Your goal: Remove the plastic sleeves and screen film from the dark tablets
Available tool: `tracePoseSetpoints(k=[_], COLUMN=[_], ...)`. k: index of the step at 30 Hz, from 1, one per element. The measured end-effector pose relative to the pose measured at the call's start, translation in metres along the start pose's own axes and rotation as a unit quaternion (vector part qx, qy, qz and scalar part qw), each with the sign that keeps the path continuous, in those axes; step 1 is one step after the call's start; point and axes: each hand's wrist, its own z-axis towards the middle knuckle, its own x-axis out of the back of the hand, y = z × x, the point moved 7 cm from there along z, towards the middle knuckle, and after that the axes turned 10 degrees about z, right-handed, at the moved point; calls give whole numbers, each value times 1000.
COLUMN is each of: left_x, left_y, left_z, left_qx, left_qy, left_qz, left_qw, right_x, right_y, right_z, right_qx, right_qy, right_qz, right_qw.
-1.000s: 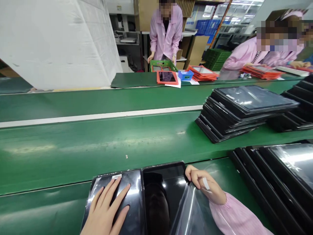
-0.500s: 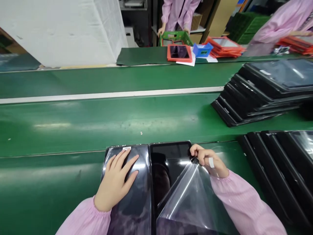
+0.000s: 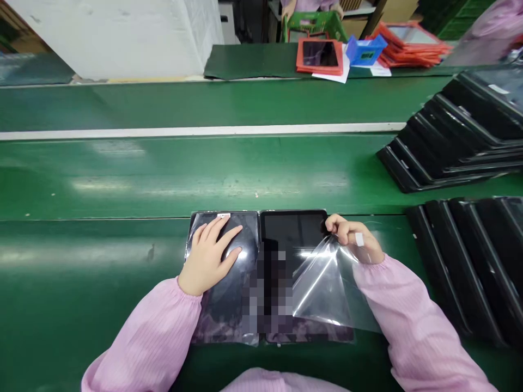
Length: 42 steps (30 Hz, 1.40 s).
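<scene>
Two dark, glossy tablets lie side by side on a green work surface. My left hand [image 3: 210, 256] rests flat with spread fingers on the left tablet [image 3: 232, 310], which has a clear film over it and a small white label at its top edge. Beside it, the right tablet [image 3: 290, 228] shows bare black glass across its upper left. My right hand [image 3: 357, 239], with white tape on a finger, pinches a clear plastic film [image 3: 327, 283] at the tablet's upper right corner. The film is folded back diagonally over the lower right of that tablet.
Black tablets lean in a row [image 3: 469, 267] at the right, with another stack [image 3: 453, 130] behind them. Across the green belt [image 3: 183, 169] are an orange-framed tablet [image 3: 320, 54], a blue bin [image 3: 365, 51], an orange stack [image 3: 412, 46] and a green crate [image 3: 314, 23] held by another person.
The film has been drawn further back toward the lower right, baring more of the right tablet. My left hand stays on the left tablet. The view has tilted downward.
</scene>
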Motion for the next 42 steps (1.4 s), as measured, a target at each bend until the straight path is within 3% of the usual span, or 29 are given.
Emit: tracePoseSetpoints(k=[13, 21, 26, 31, 33, 35, 39, 42], left_x=[-5, -9, -10, -20, -19, -13, -8, -8], left_y=[-3, -5, -7, -12, -18, -32, -63, -70], left_z=[2, 4, 3, 3, 3, -1, -24, -36], left_qx=[-10, -5, -14, -10, 27, 113, 293, 331], left_qy=[19, 14, 20, 8, 0, -11, -153, -203], left_qz=[-8, -8, -4, -4, 9, 44, 23, -50], left_qw=[1000, 1000, 1000, 1000, 1000, 993, 944, 920], right_x=[2, 4, -3, -11, -11, -9, -5, -5], right_y=[1, 5, 9, 17, 21, 25, 36, 44], right_z=[7, 9, 8, 2, -2, -7, -15, -16], right_qx=[77, 109, 107, 77, 59, 32, -33, -63], right_qy=[-60, -84, -35, 77, 128, 163, 183, 190], right_qz=[17, -29, -118, -202, -221, -230, -217, -183], right_qw=[995, 990, 987, 973, 965, 959, 958, 963])
